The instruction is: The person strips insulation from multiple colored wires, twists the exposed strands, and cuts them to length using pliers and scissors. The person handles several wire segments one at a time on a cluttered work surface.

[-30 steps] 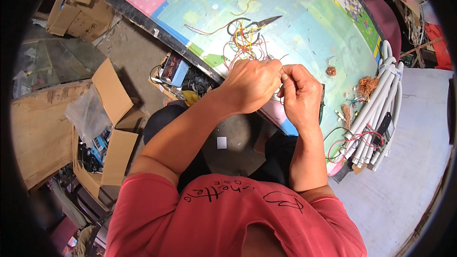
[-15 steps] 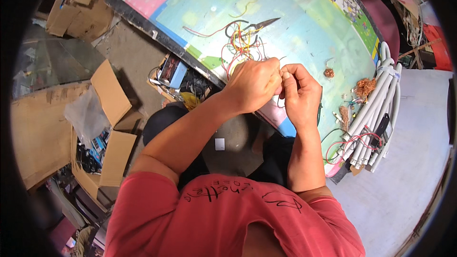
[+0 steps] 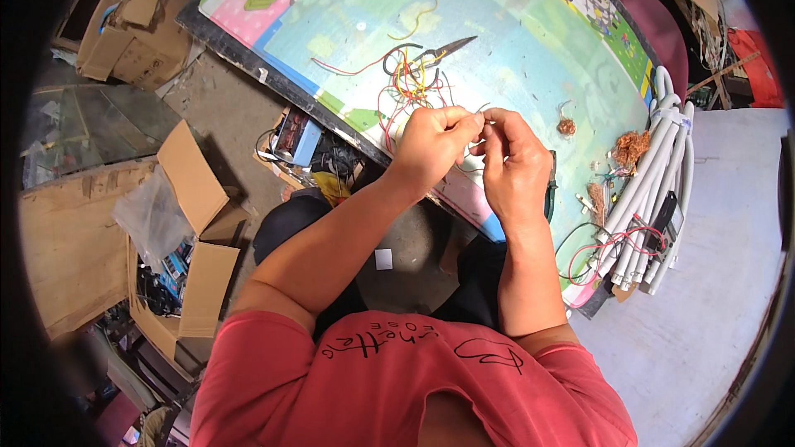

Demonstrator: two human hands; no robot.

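We look steeply down on the table (image 3: 513, 58) from head height.
Our fisheye view, the left of a pair, sits on the table's near side: the red shirt (image 3: 364, 397) is closest to us, the left hand (image 3: 435, 145) and right hand (image 3: 517, 167) farther out, by the table's near edge, and floor (image 3: 228, 87) shows left of the table.

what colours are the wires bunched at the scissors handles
Mostly red and yellow wires, best seen in the head view.
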